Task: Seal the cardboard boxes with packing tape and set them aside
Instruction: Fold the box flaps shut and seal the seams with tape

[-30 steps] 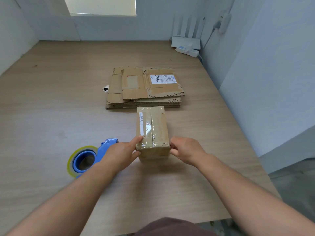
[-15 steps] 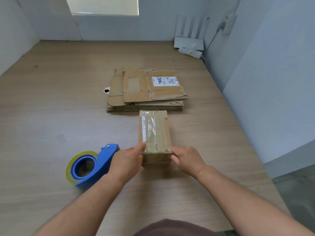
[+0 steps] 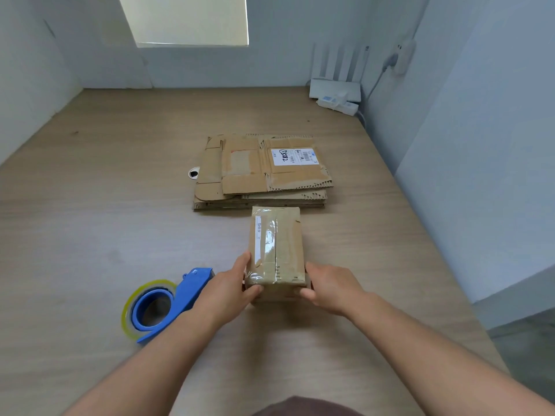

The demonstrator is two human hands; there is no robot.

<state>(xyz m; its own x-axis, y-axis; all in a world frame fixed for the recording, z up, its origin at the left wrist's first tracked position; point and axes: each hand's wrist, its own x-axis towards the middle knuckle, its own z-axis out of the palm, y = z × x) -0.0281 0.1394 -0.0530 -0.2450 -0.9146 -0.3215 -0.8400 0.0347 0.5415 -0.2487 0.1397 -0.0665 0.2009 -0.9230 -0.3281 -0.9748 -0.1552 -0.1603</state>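
I see pale wooden table [image 3: 90, 235], grey walls [image 3: 480, 145] close around. Taped box [image 3: 279, 244] sits mid-table, left hand [image 3: 225, 292] and right hand [image 3: 333, 289] gripping its near end. Tape dispenser [image 3: 168, 304] beside left hand; flattened cardboard [image 3: 261, 175] just behind box; router [image 3: 336, 88], I think, far corner.

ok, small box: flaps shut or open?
Shut. The box has a flat top, with glossy tape along its seam and over the near edge. The left hand and right hand hold its near end.
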